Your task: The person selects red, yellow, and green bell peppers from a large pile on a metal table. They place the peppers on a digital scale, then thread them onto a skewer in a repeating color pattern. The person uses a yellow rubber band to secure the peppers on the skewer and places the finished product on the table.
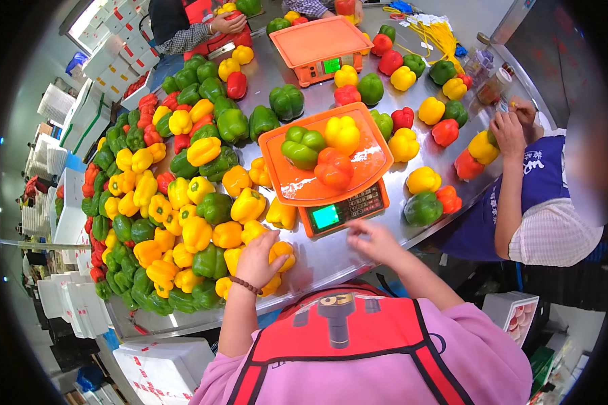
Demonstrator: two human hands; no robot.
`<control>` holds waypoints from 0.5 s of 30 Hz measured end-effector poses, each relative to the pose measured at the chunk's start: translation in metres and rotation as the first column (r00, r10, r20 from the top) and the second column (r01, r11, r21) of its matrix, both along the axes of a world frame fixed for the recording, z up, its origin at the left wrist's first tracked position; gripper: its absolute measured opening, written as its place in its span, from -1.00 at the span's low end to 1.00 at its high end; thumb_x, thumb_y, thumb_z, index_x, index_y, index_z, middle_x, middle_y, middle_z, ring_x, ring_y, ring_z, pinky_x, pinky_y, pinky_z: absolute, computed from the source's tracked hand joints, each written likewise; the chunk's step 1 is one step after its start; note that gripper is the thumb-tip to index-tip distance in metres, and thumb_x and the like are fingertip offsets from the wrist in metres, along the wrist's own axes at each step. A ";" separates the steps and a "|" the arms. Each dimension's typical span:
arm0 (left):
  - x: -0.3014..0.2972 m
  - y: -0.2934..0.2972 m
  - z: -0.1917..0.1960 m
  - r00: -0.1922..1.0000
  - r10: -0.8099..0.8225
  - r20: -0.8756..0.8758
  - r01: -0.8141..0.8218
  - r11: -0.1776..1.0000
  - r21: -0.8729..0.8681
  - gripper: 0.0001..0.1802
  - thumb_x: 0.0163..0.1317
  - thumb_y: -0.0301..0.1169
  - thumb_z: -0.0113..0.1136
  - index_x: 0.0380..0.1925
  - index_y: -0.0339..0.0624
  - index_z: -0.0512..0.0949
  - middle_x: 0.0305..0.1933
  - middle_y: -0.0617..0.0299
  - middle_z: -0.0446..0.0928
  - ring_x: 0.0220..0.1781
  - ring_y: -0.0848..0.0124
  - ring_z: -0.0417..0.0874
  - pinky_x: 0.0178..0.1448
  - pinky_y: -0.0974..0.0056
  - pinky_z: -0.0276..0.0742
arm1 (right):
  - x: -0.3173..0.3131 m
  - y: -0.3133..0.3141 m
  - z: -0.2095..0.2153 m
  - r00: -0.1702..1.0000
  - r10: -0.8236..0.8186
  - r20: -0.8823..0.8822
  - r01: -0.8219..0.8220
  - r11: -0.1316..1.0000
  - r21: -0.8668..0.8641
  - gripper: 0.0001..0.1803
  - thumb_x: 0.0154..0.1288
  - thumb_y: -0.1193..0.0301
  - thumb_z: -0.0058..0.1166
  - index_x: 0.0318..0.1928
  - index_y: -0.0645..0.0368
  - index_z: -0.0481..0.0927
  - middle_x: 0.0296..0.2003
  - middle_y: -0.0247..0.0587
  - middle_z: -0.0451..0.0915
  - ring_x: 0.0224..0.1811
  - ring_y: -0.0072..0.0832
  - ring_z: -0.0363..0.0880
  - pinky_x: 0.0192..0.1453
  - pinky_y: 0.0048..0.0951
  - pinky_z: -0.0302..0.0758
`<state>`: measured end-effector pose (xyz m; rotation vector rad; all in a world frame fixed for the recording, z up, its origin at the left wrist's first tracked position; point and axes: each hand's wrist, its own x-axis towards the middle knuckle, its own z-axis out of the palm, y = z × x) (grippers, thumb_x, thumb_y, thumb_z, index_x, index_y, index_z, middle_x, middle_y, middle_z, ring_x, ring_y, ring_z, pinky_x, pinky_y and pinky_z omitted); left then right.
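Here, three glossy, lobed peppers (342, 135) sit on a shiny orange pan (290, 186).

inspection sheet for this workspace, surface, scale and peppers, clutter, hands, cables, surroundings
Surface: metal table, its left side heaped with mixed peppers
Scale and peppers: near orange scale, display lit green, bears a green pepper, a yellow pepper and an orange-red pepper
Clutter: second orange scale, yellow strips, jars
Left hand: at heap's near edge by yellow peppers; grip unclear
Right hand: holds nothing, near the scale's keypad
Cables: nothing seen
Surroundings: co-worker in blue apron at right; stacked white boxes at left
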<state>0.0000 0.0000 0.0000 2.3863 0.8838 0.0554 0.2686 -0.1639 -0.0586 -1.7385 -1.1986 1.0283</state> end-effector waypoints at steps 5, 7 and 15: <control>0.036 0.018 0.009 0.971 -0.064 0.232 0.029 0.988 0.150 -0.47 0.04 -0.34 0.36 0.04 -0.22 0.48 0.04 -0.02 0.55 0.09 0.03 0.56 0.17 0.13 0.47 | 0.025 0.043 0.034 0.916 -0.382 0.121 0.326 0.886 0.329 -0.40 0.03 0.33 0.35 0.10 0.22 0.48 -0.05 0.00 0.56 0.01 -0.19 0.57 0.11 -0.29 0.48; 0.066 0.018 0.011 0.903 -0.089 0.421 0.029 0.989 0.147 -0.49 0.06 -0.39 0.34 0.05 -0.22 0.48 0.08 -0.02 0.51 0.10 0.06 0.54 0.14 0.13 0.48 | 0.024 0.065 0.042 0.827 -0.426 0.367 0.242 0.859 0.451 -0.30 -0.01 0.32 0.37 0.17 0.21 0.41 -0.01 0.02 0.55 0.03 -0.12 0.54 0.14 -0.24 0.47; 0.123 0.011 0.006 0.720 0.218 0.658 -0.074 0.968 -0.239 -0.32 0.11 -0.44 0.32 0.26 -0.19 0.30 0.35 0.11 0.25 0.26 0.24 0.42 0.22 0.16 0.44 | 0.017 0.082 0.044 0.887 -0.371 0.274 0.247 0.884 0.397 -0.13 -0.18 0.24 0.45 0.20 0.19 0.36 0.04 0.05 0.51 0.07 -0.03 0.50 0.15 -0.14 0.45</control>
